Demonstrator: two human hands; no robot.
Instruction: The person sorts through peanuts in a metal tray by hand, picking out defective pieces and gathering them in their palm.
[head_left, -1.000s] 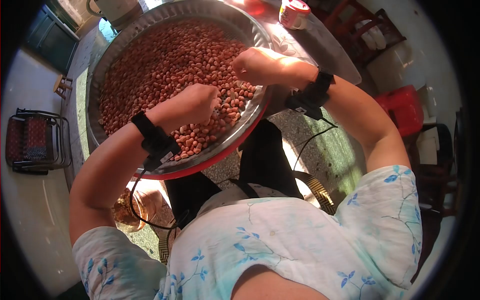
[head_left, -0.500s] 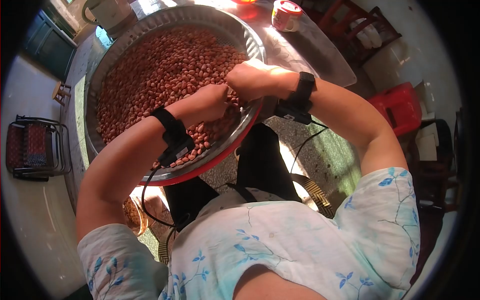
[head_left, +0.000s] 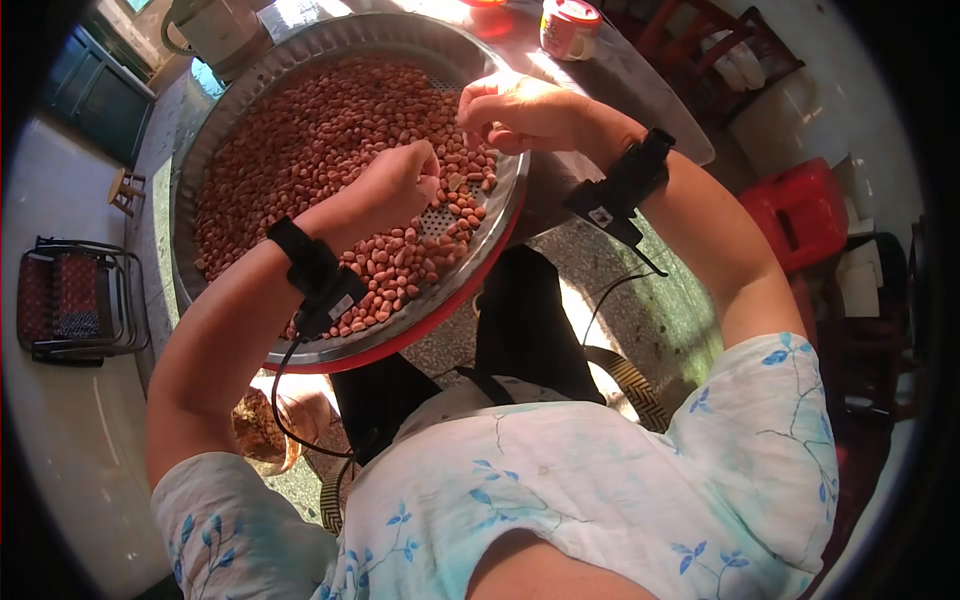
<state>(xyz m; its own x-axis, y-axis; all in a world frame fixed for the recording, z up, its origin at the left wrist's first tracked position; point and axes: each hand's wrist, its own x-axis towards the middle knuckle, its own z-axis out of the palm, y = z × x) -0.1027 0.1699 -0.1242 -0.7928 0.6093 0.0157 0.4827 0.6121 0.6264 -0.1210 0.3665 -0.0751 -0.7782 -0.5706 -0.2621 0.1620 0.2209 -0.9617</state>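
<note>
A wide round metal tray [head_left: 190, 130] with a fluted wall and perforated bottom holds a thick layer of reddish-brown shelled peanuts [head_left: 300, 150]. My left hand [head_left: 398, 182] is closed in a loose fist just above the peanuts, right of the middle; anything inside it is hidden. Over the tray's right rim is my right hand [head_left: 515, 108], its fingers curled in towards the thumb. Whatever it may hold does not show. The two hands are apart. A pale shell or skin fragment [head_left: 456, 184] lies among the nuts beside my left hand.
Beneath the metal tray, a red rim [head_left: 400, 350] shows. A jug [head_left: 215, 35] and a red-lidded tub [head_left: 570, 28] stand on the table behind it. A container with brownish contents [head_left: 265, 430] sits below left. A red stool [head_left: 795, 215] is at right.
My hands, close together before, have separated: the right moved up towards the rim, the left slightly up and left. Peanuts and perforated bottom near the right rim are now uncovered.
</note>
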